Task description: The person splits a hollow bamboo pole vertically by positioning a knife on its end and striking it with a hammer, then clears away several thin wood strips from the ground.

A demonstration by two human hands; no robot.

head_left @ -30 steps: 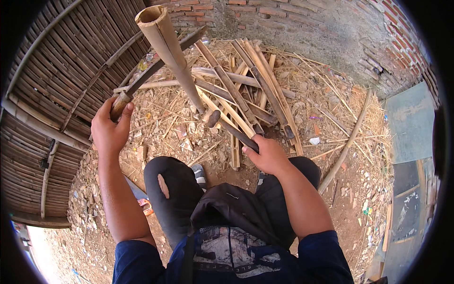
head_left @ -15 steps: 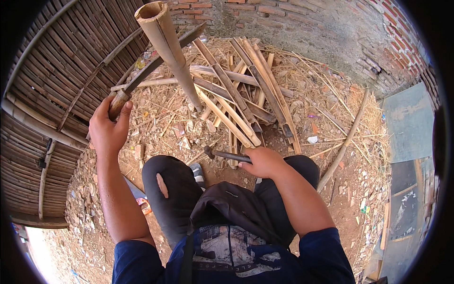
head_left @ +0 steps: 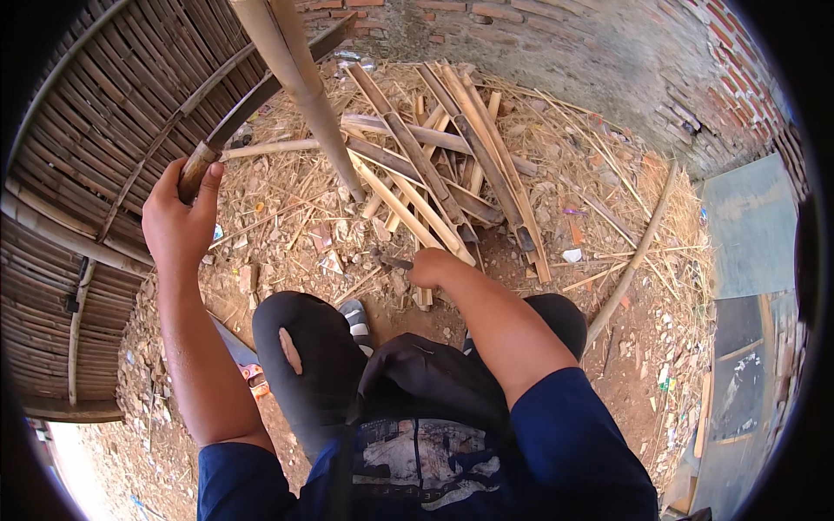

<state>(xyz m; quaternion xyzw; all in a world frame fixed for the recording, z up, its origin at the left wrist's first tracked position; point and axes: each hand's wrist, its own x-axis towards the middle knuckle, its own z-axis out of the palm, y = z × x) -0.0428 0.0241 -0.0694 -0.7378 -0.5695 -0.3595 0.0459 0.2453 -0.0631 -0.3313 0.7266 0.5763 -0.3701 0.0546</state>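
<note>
My left hand (head_left: 181,217) is closed around the wooden handle (head_left: 199,172) of a machete, out to the left. The long dark machete blade (head_left: 243,111) slants up and away, crossing a bamboo pole (head_left: 311,91). The pole hides the blade's middle, and its tip shows past the far side; I cannot tell whether it is sunk into the bamboo. The pole stands tilted, its lower end near the ground and its top cut off by the picture edge. My right hand (head_left: 434,267) grips a hammer (head_left: 393,260) by the handle, low over the ground.
Split bamboo pieces (head_left: 447,165) lie heaped ahead on dirt strewn with straw and chips. A bamboo slat wall (head_left: 95,130) closes the left side, a brick wall (head_left: 565,39) the back. A long stick (head_left: 638,260) and flat grey panels (head_left: 751,230) are at right.
The left hand, machete and bamboo top have shifted left and up in the picture. My right hand has moved left and slightly up with the hammer, its forearm now reaching further across.
</note>
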